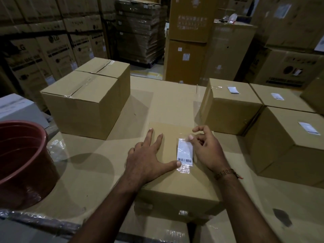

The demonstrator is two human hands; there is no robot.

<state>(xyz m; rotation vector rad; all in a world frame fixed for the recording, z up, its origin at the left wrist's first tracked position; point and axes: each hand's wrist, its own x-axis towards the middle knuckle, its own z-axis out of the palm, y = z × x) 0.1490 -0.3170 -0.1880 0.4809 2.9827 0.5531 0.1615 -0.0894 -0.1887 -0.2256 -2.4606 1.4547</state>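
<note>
A small sealed cardboard box (168, 186) sits in front of me on a big cardboard surface (98, 165). A white barcode label (185, 152) under clear tape lies on the box top. My left hand (149, 158) lies flat on the box with fingers spread, its thumb tip pressing the label's lower left corner. My right hand (205, 148) is at the label's right edge, fingers bent, its thumb tip touching the label's upper right corner. I cannot tell whether it pinches the tape. A beaded bracelet is on my right wrist.
A larger taped box (87, 99) stands at the back left. Three labelled boxes (231, 106) (284, 99) (291, 142) stand at the right. A red plastic bucket (22, 160) sits at the left edge. Stacked cartons (189, 41) fill the warehouse behind.
</note>
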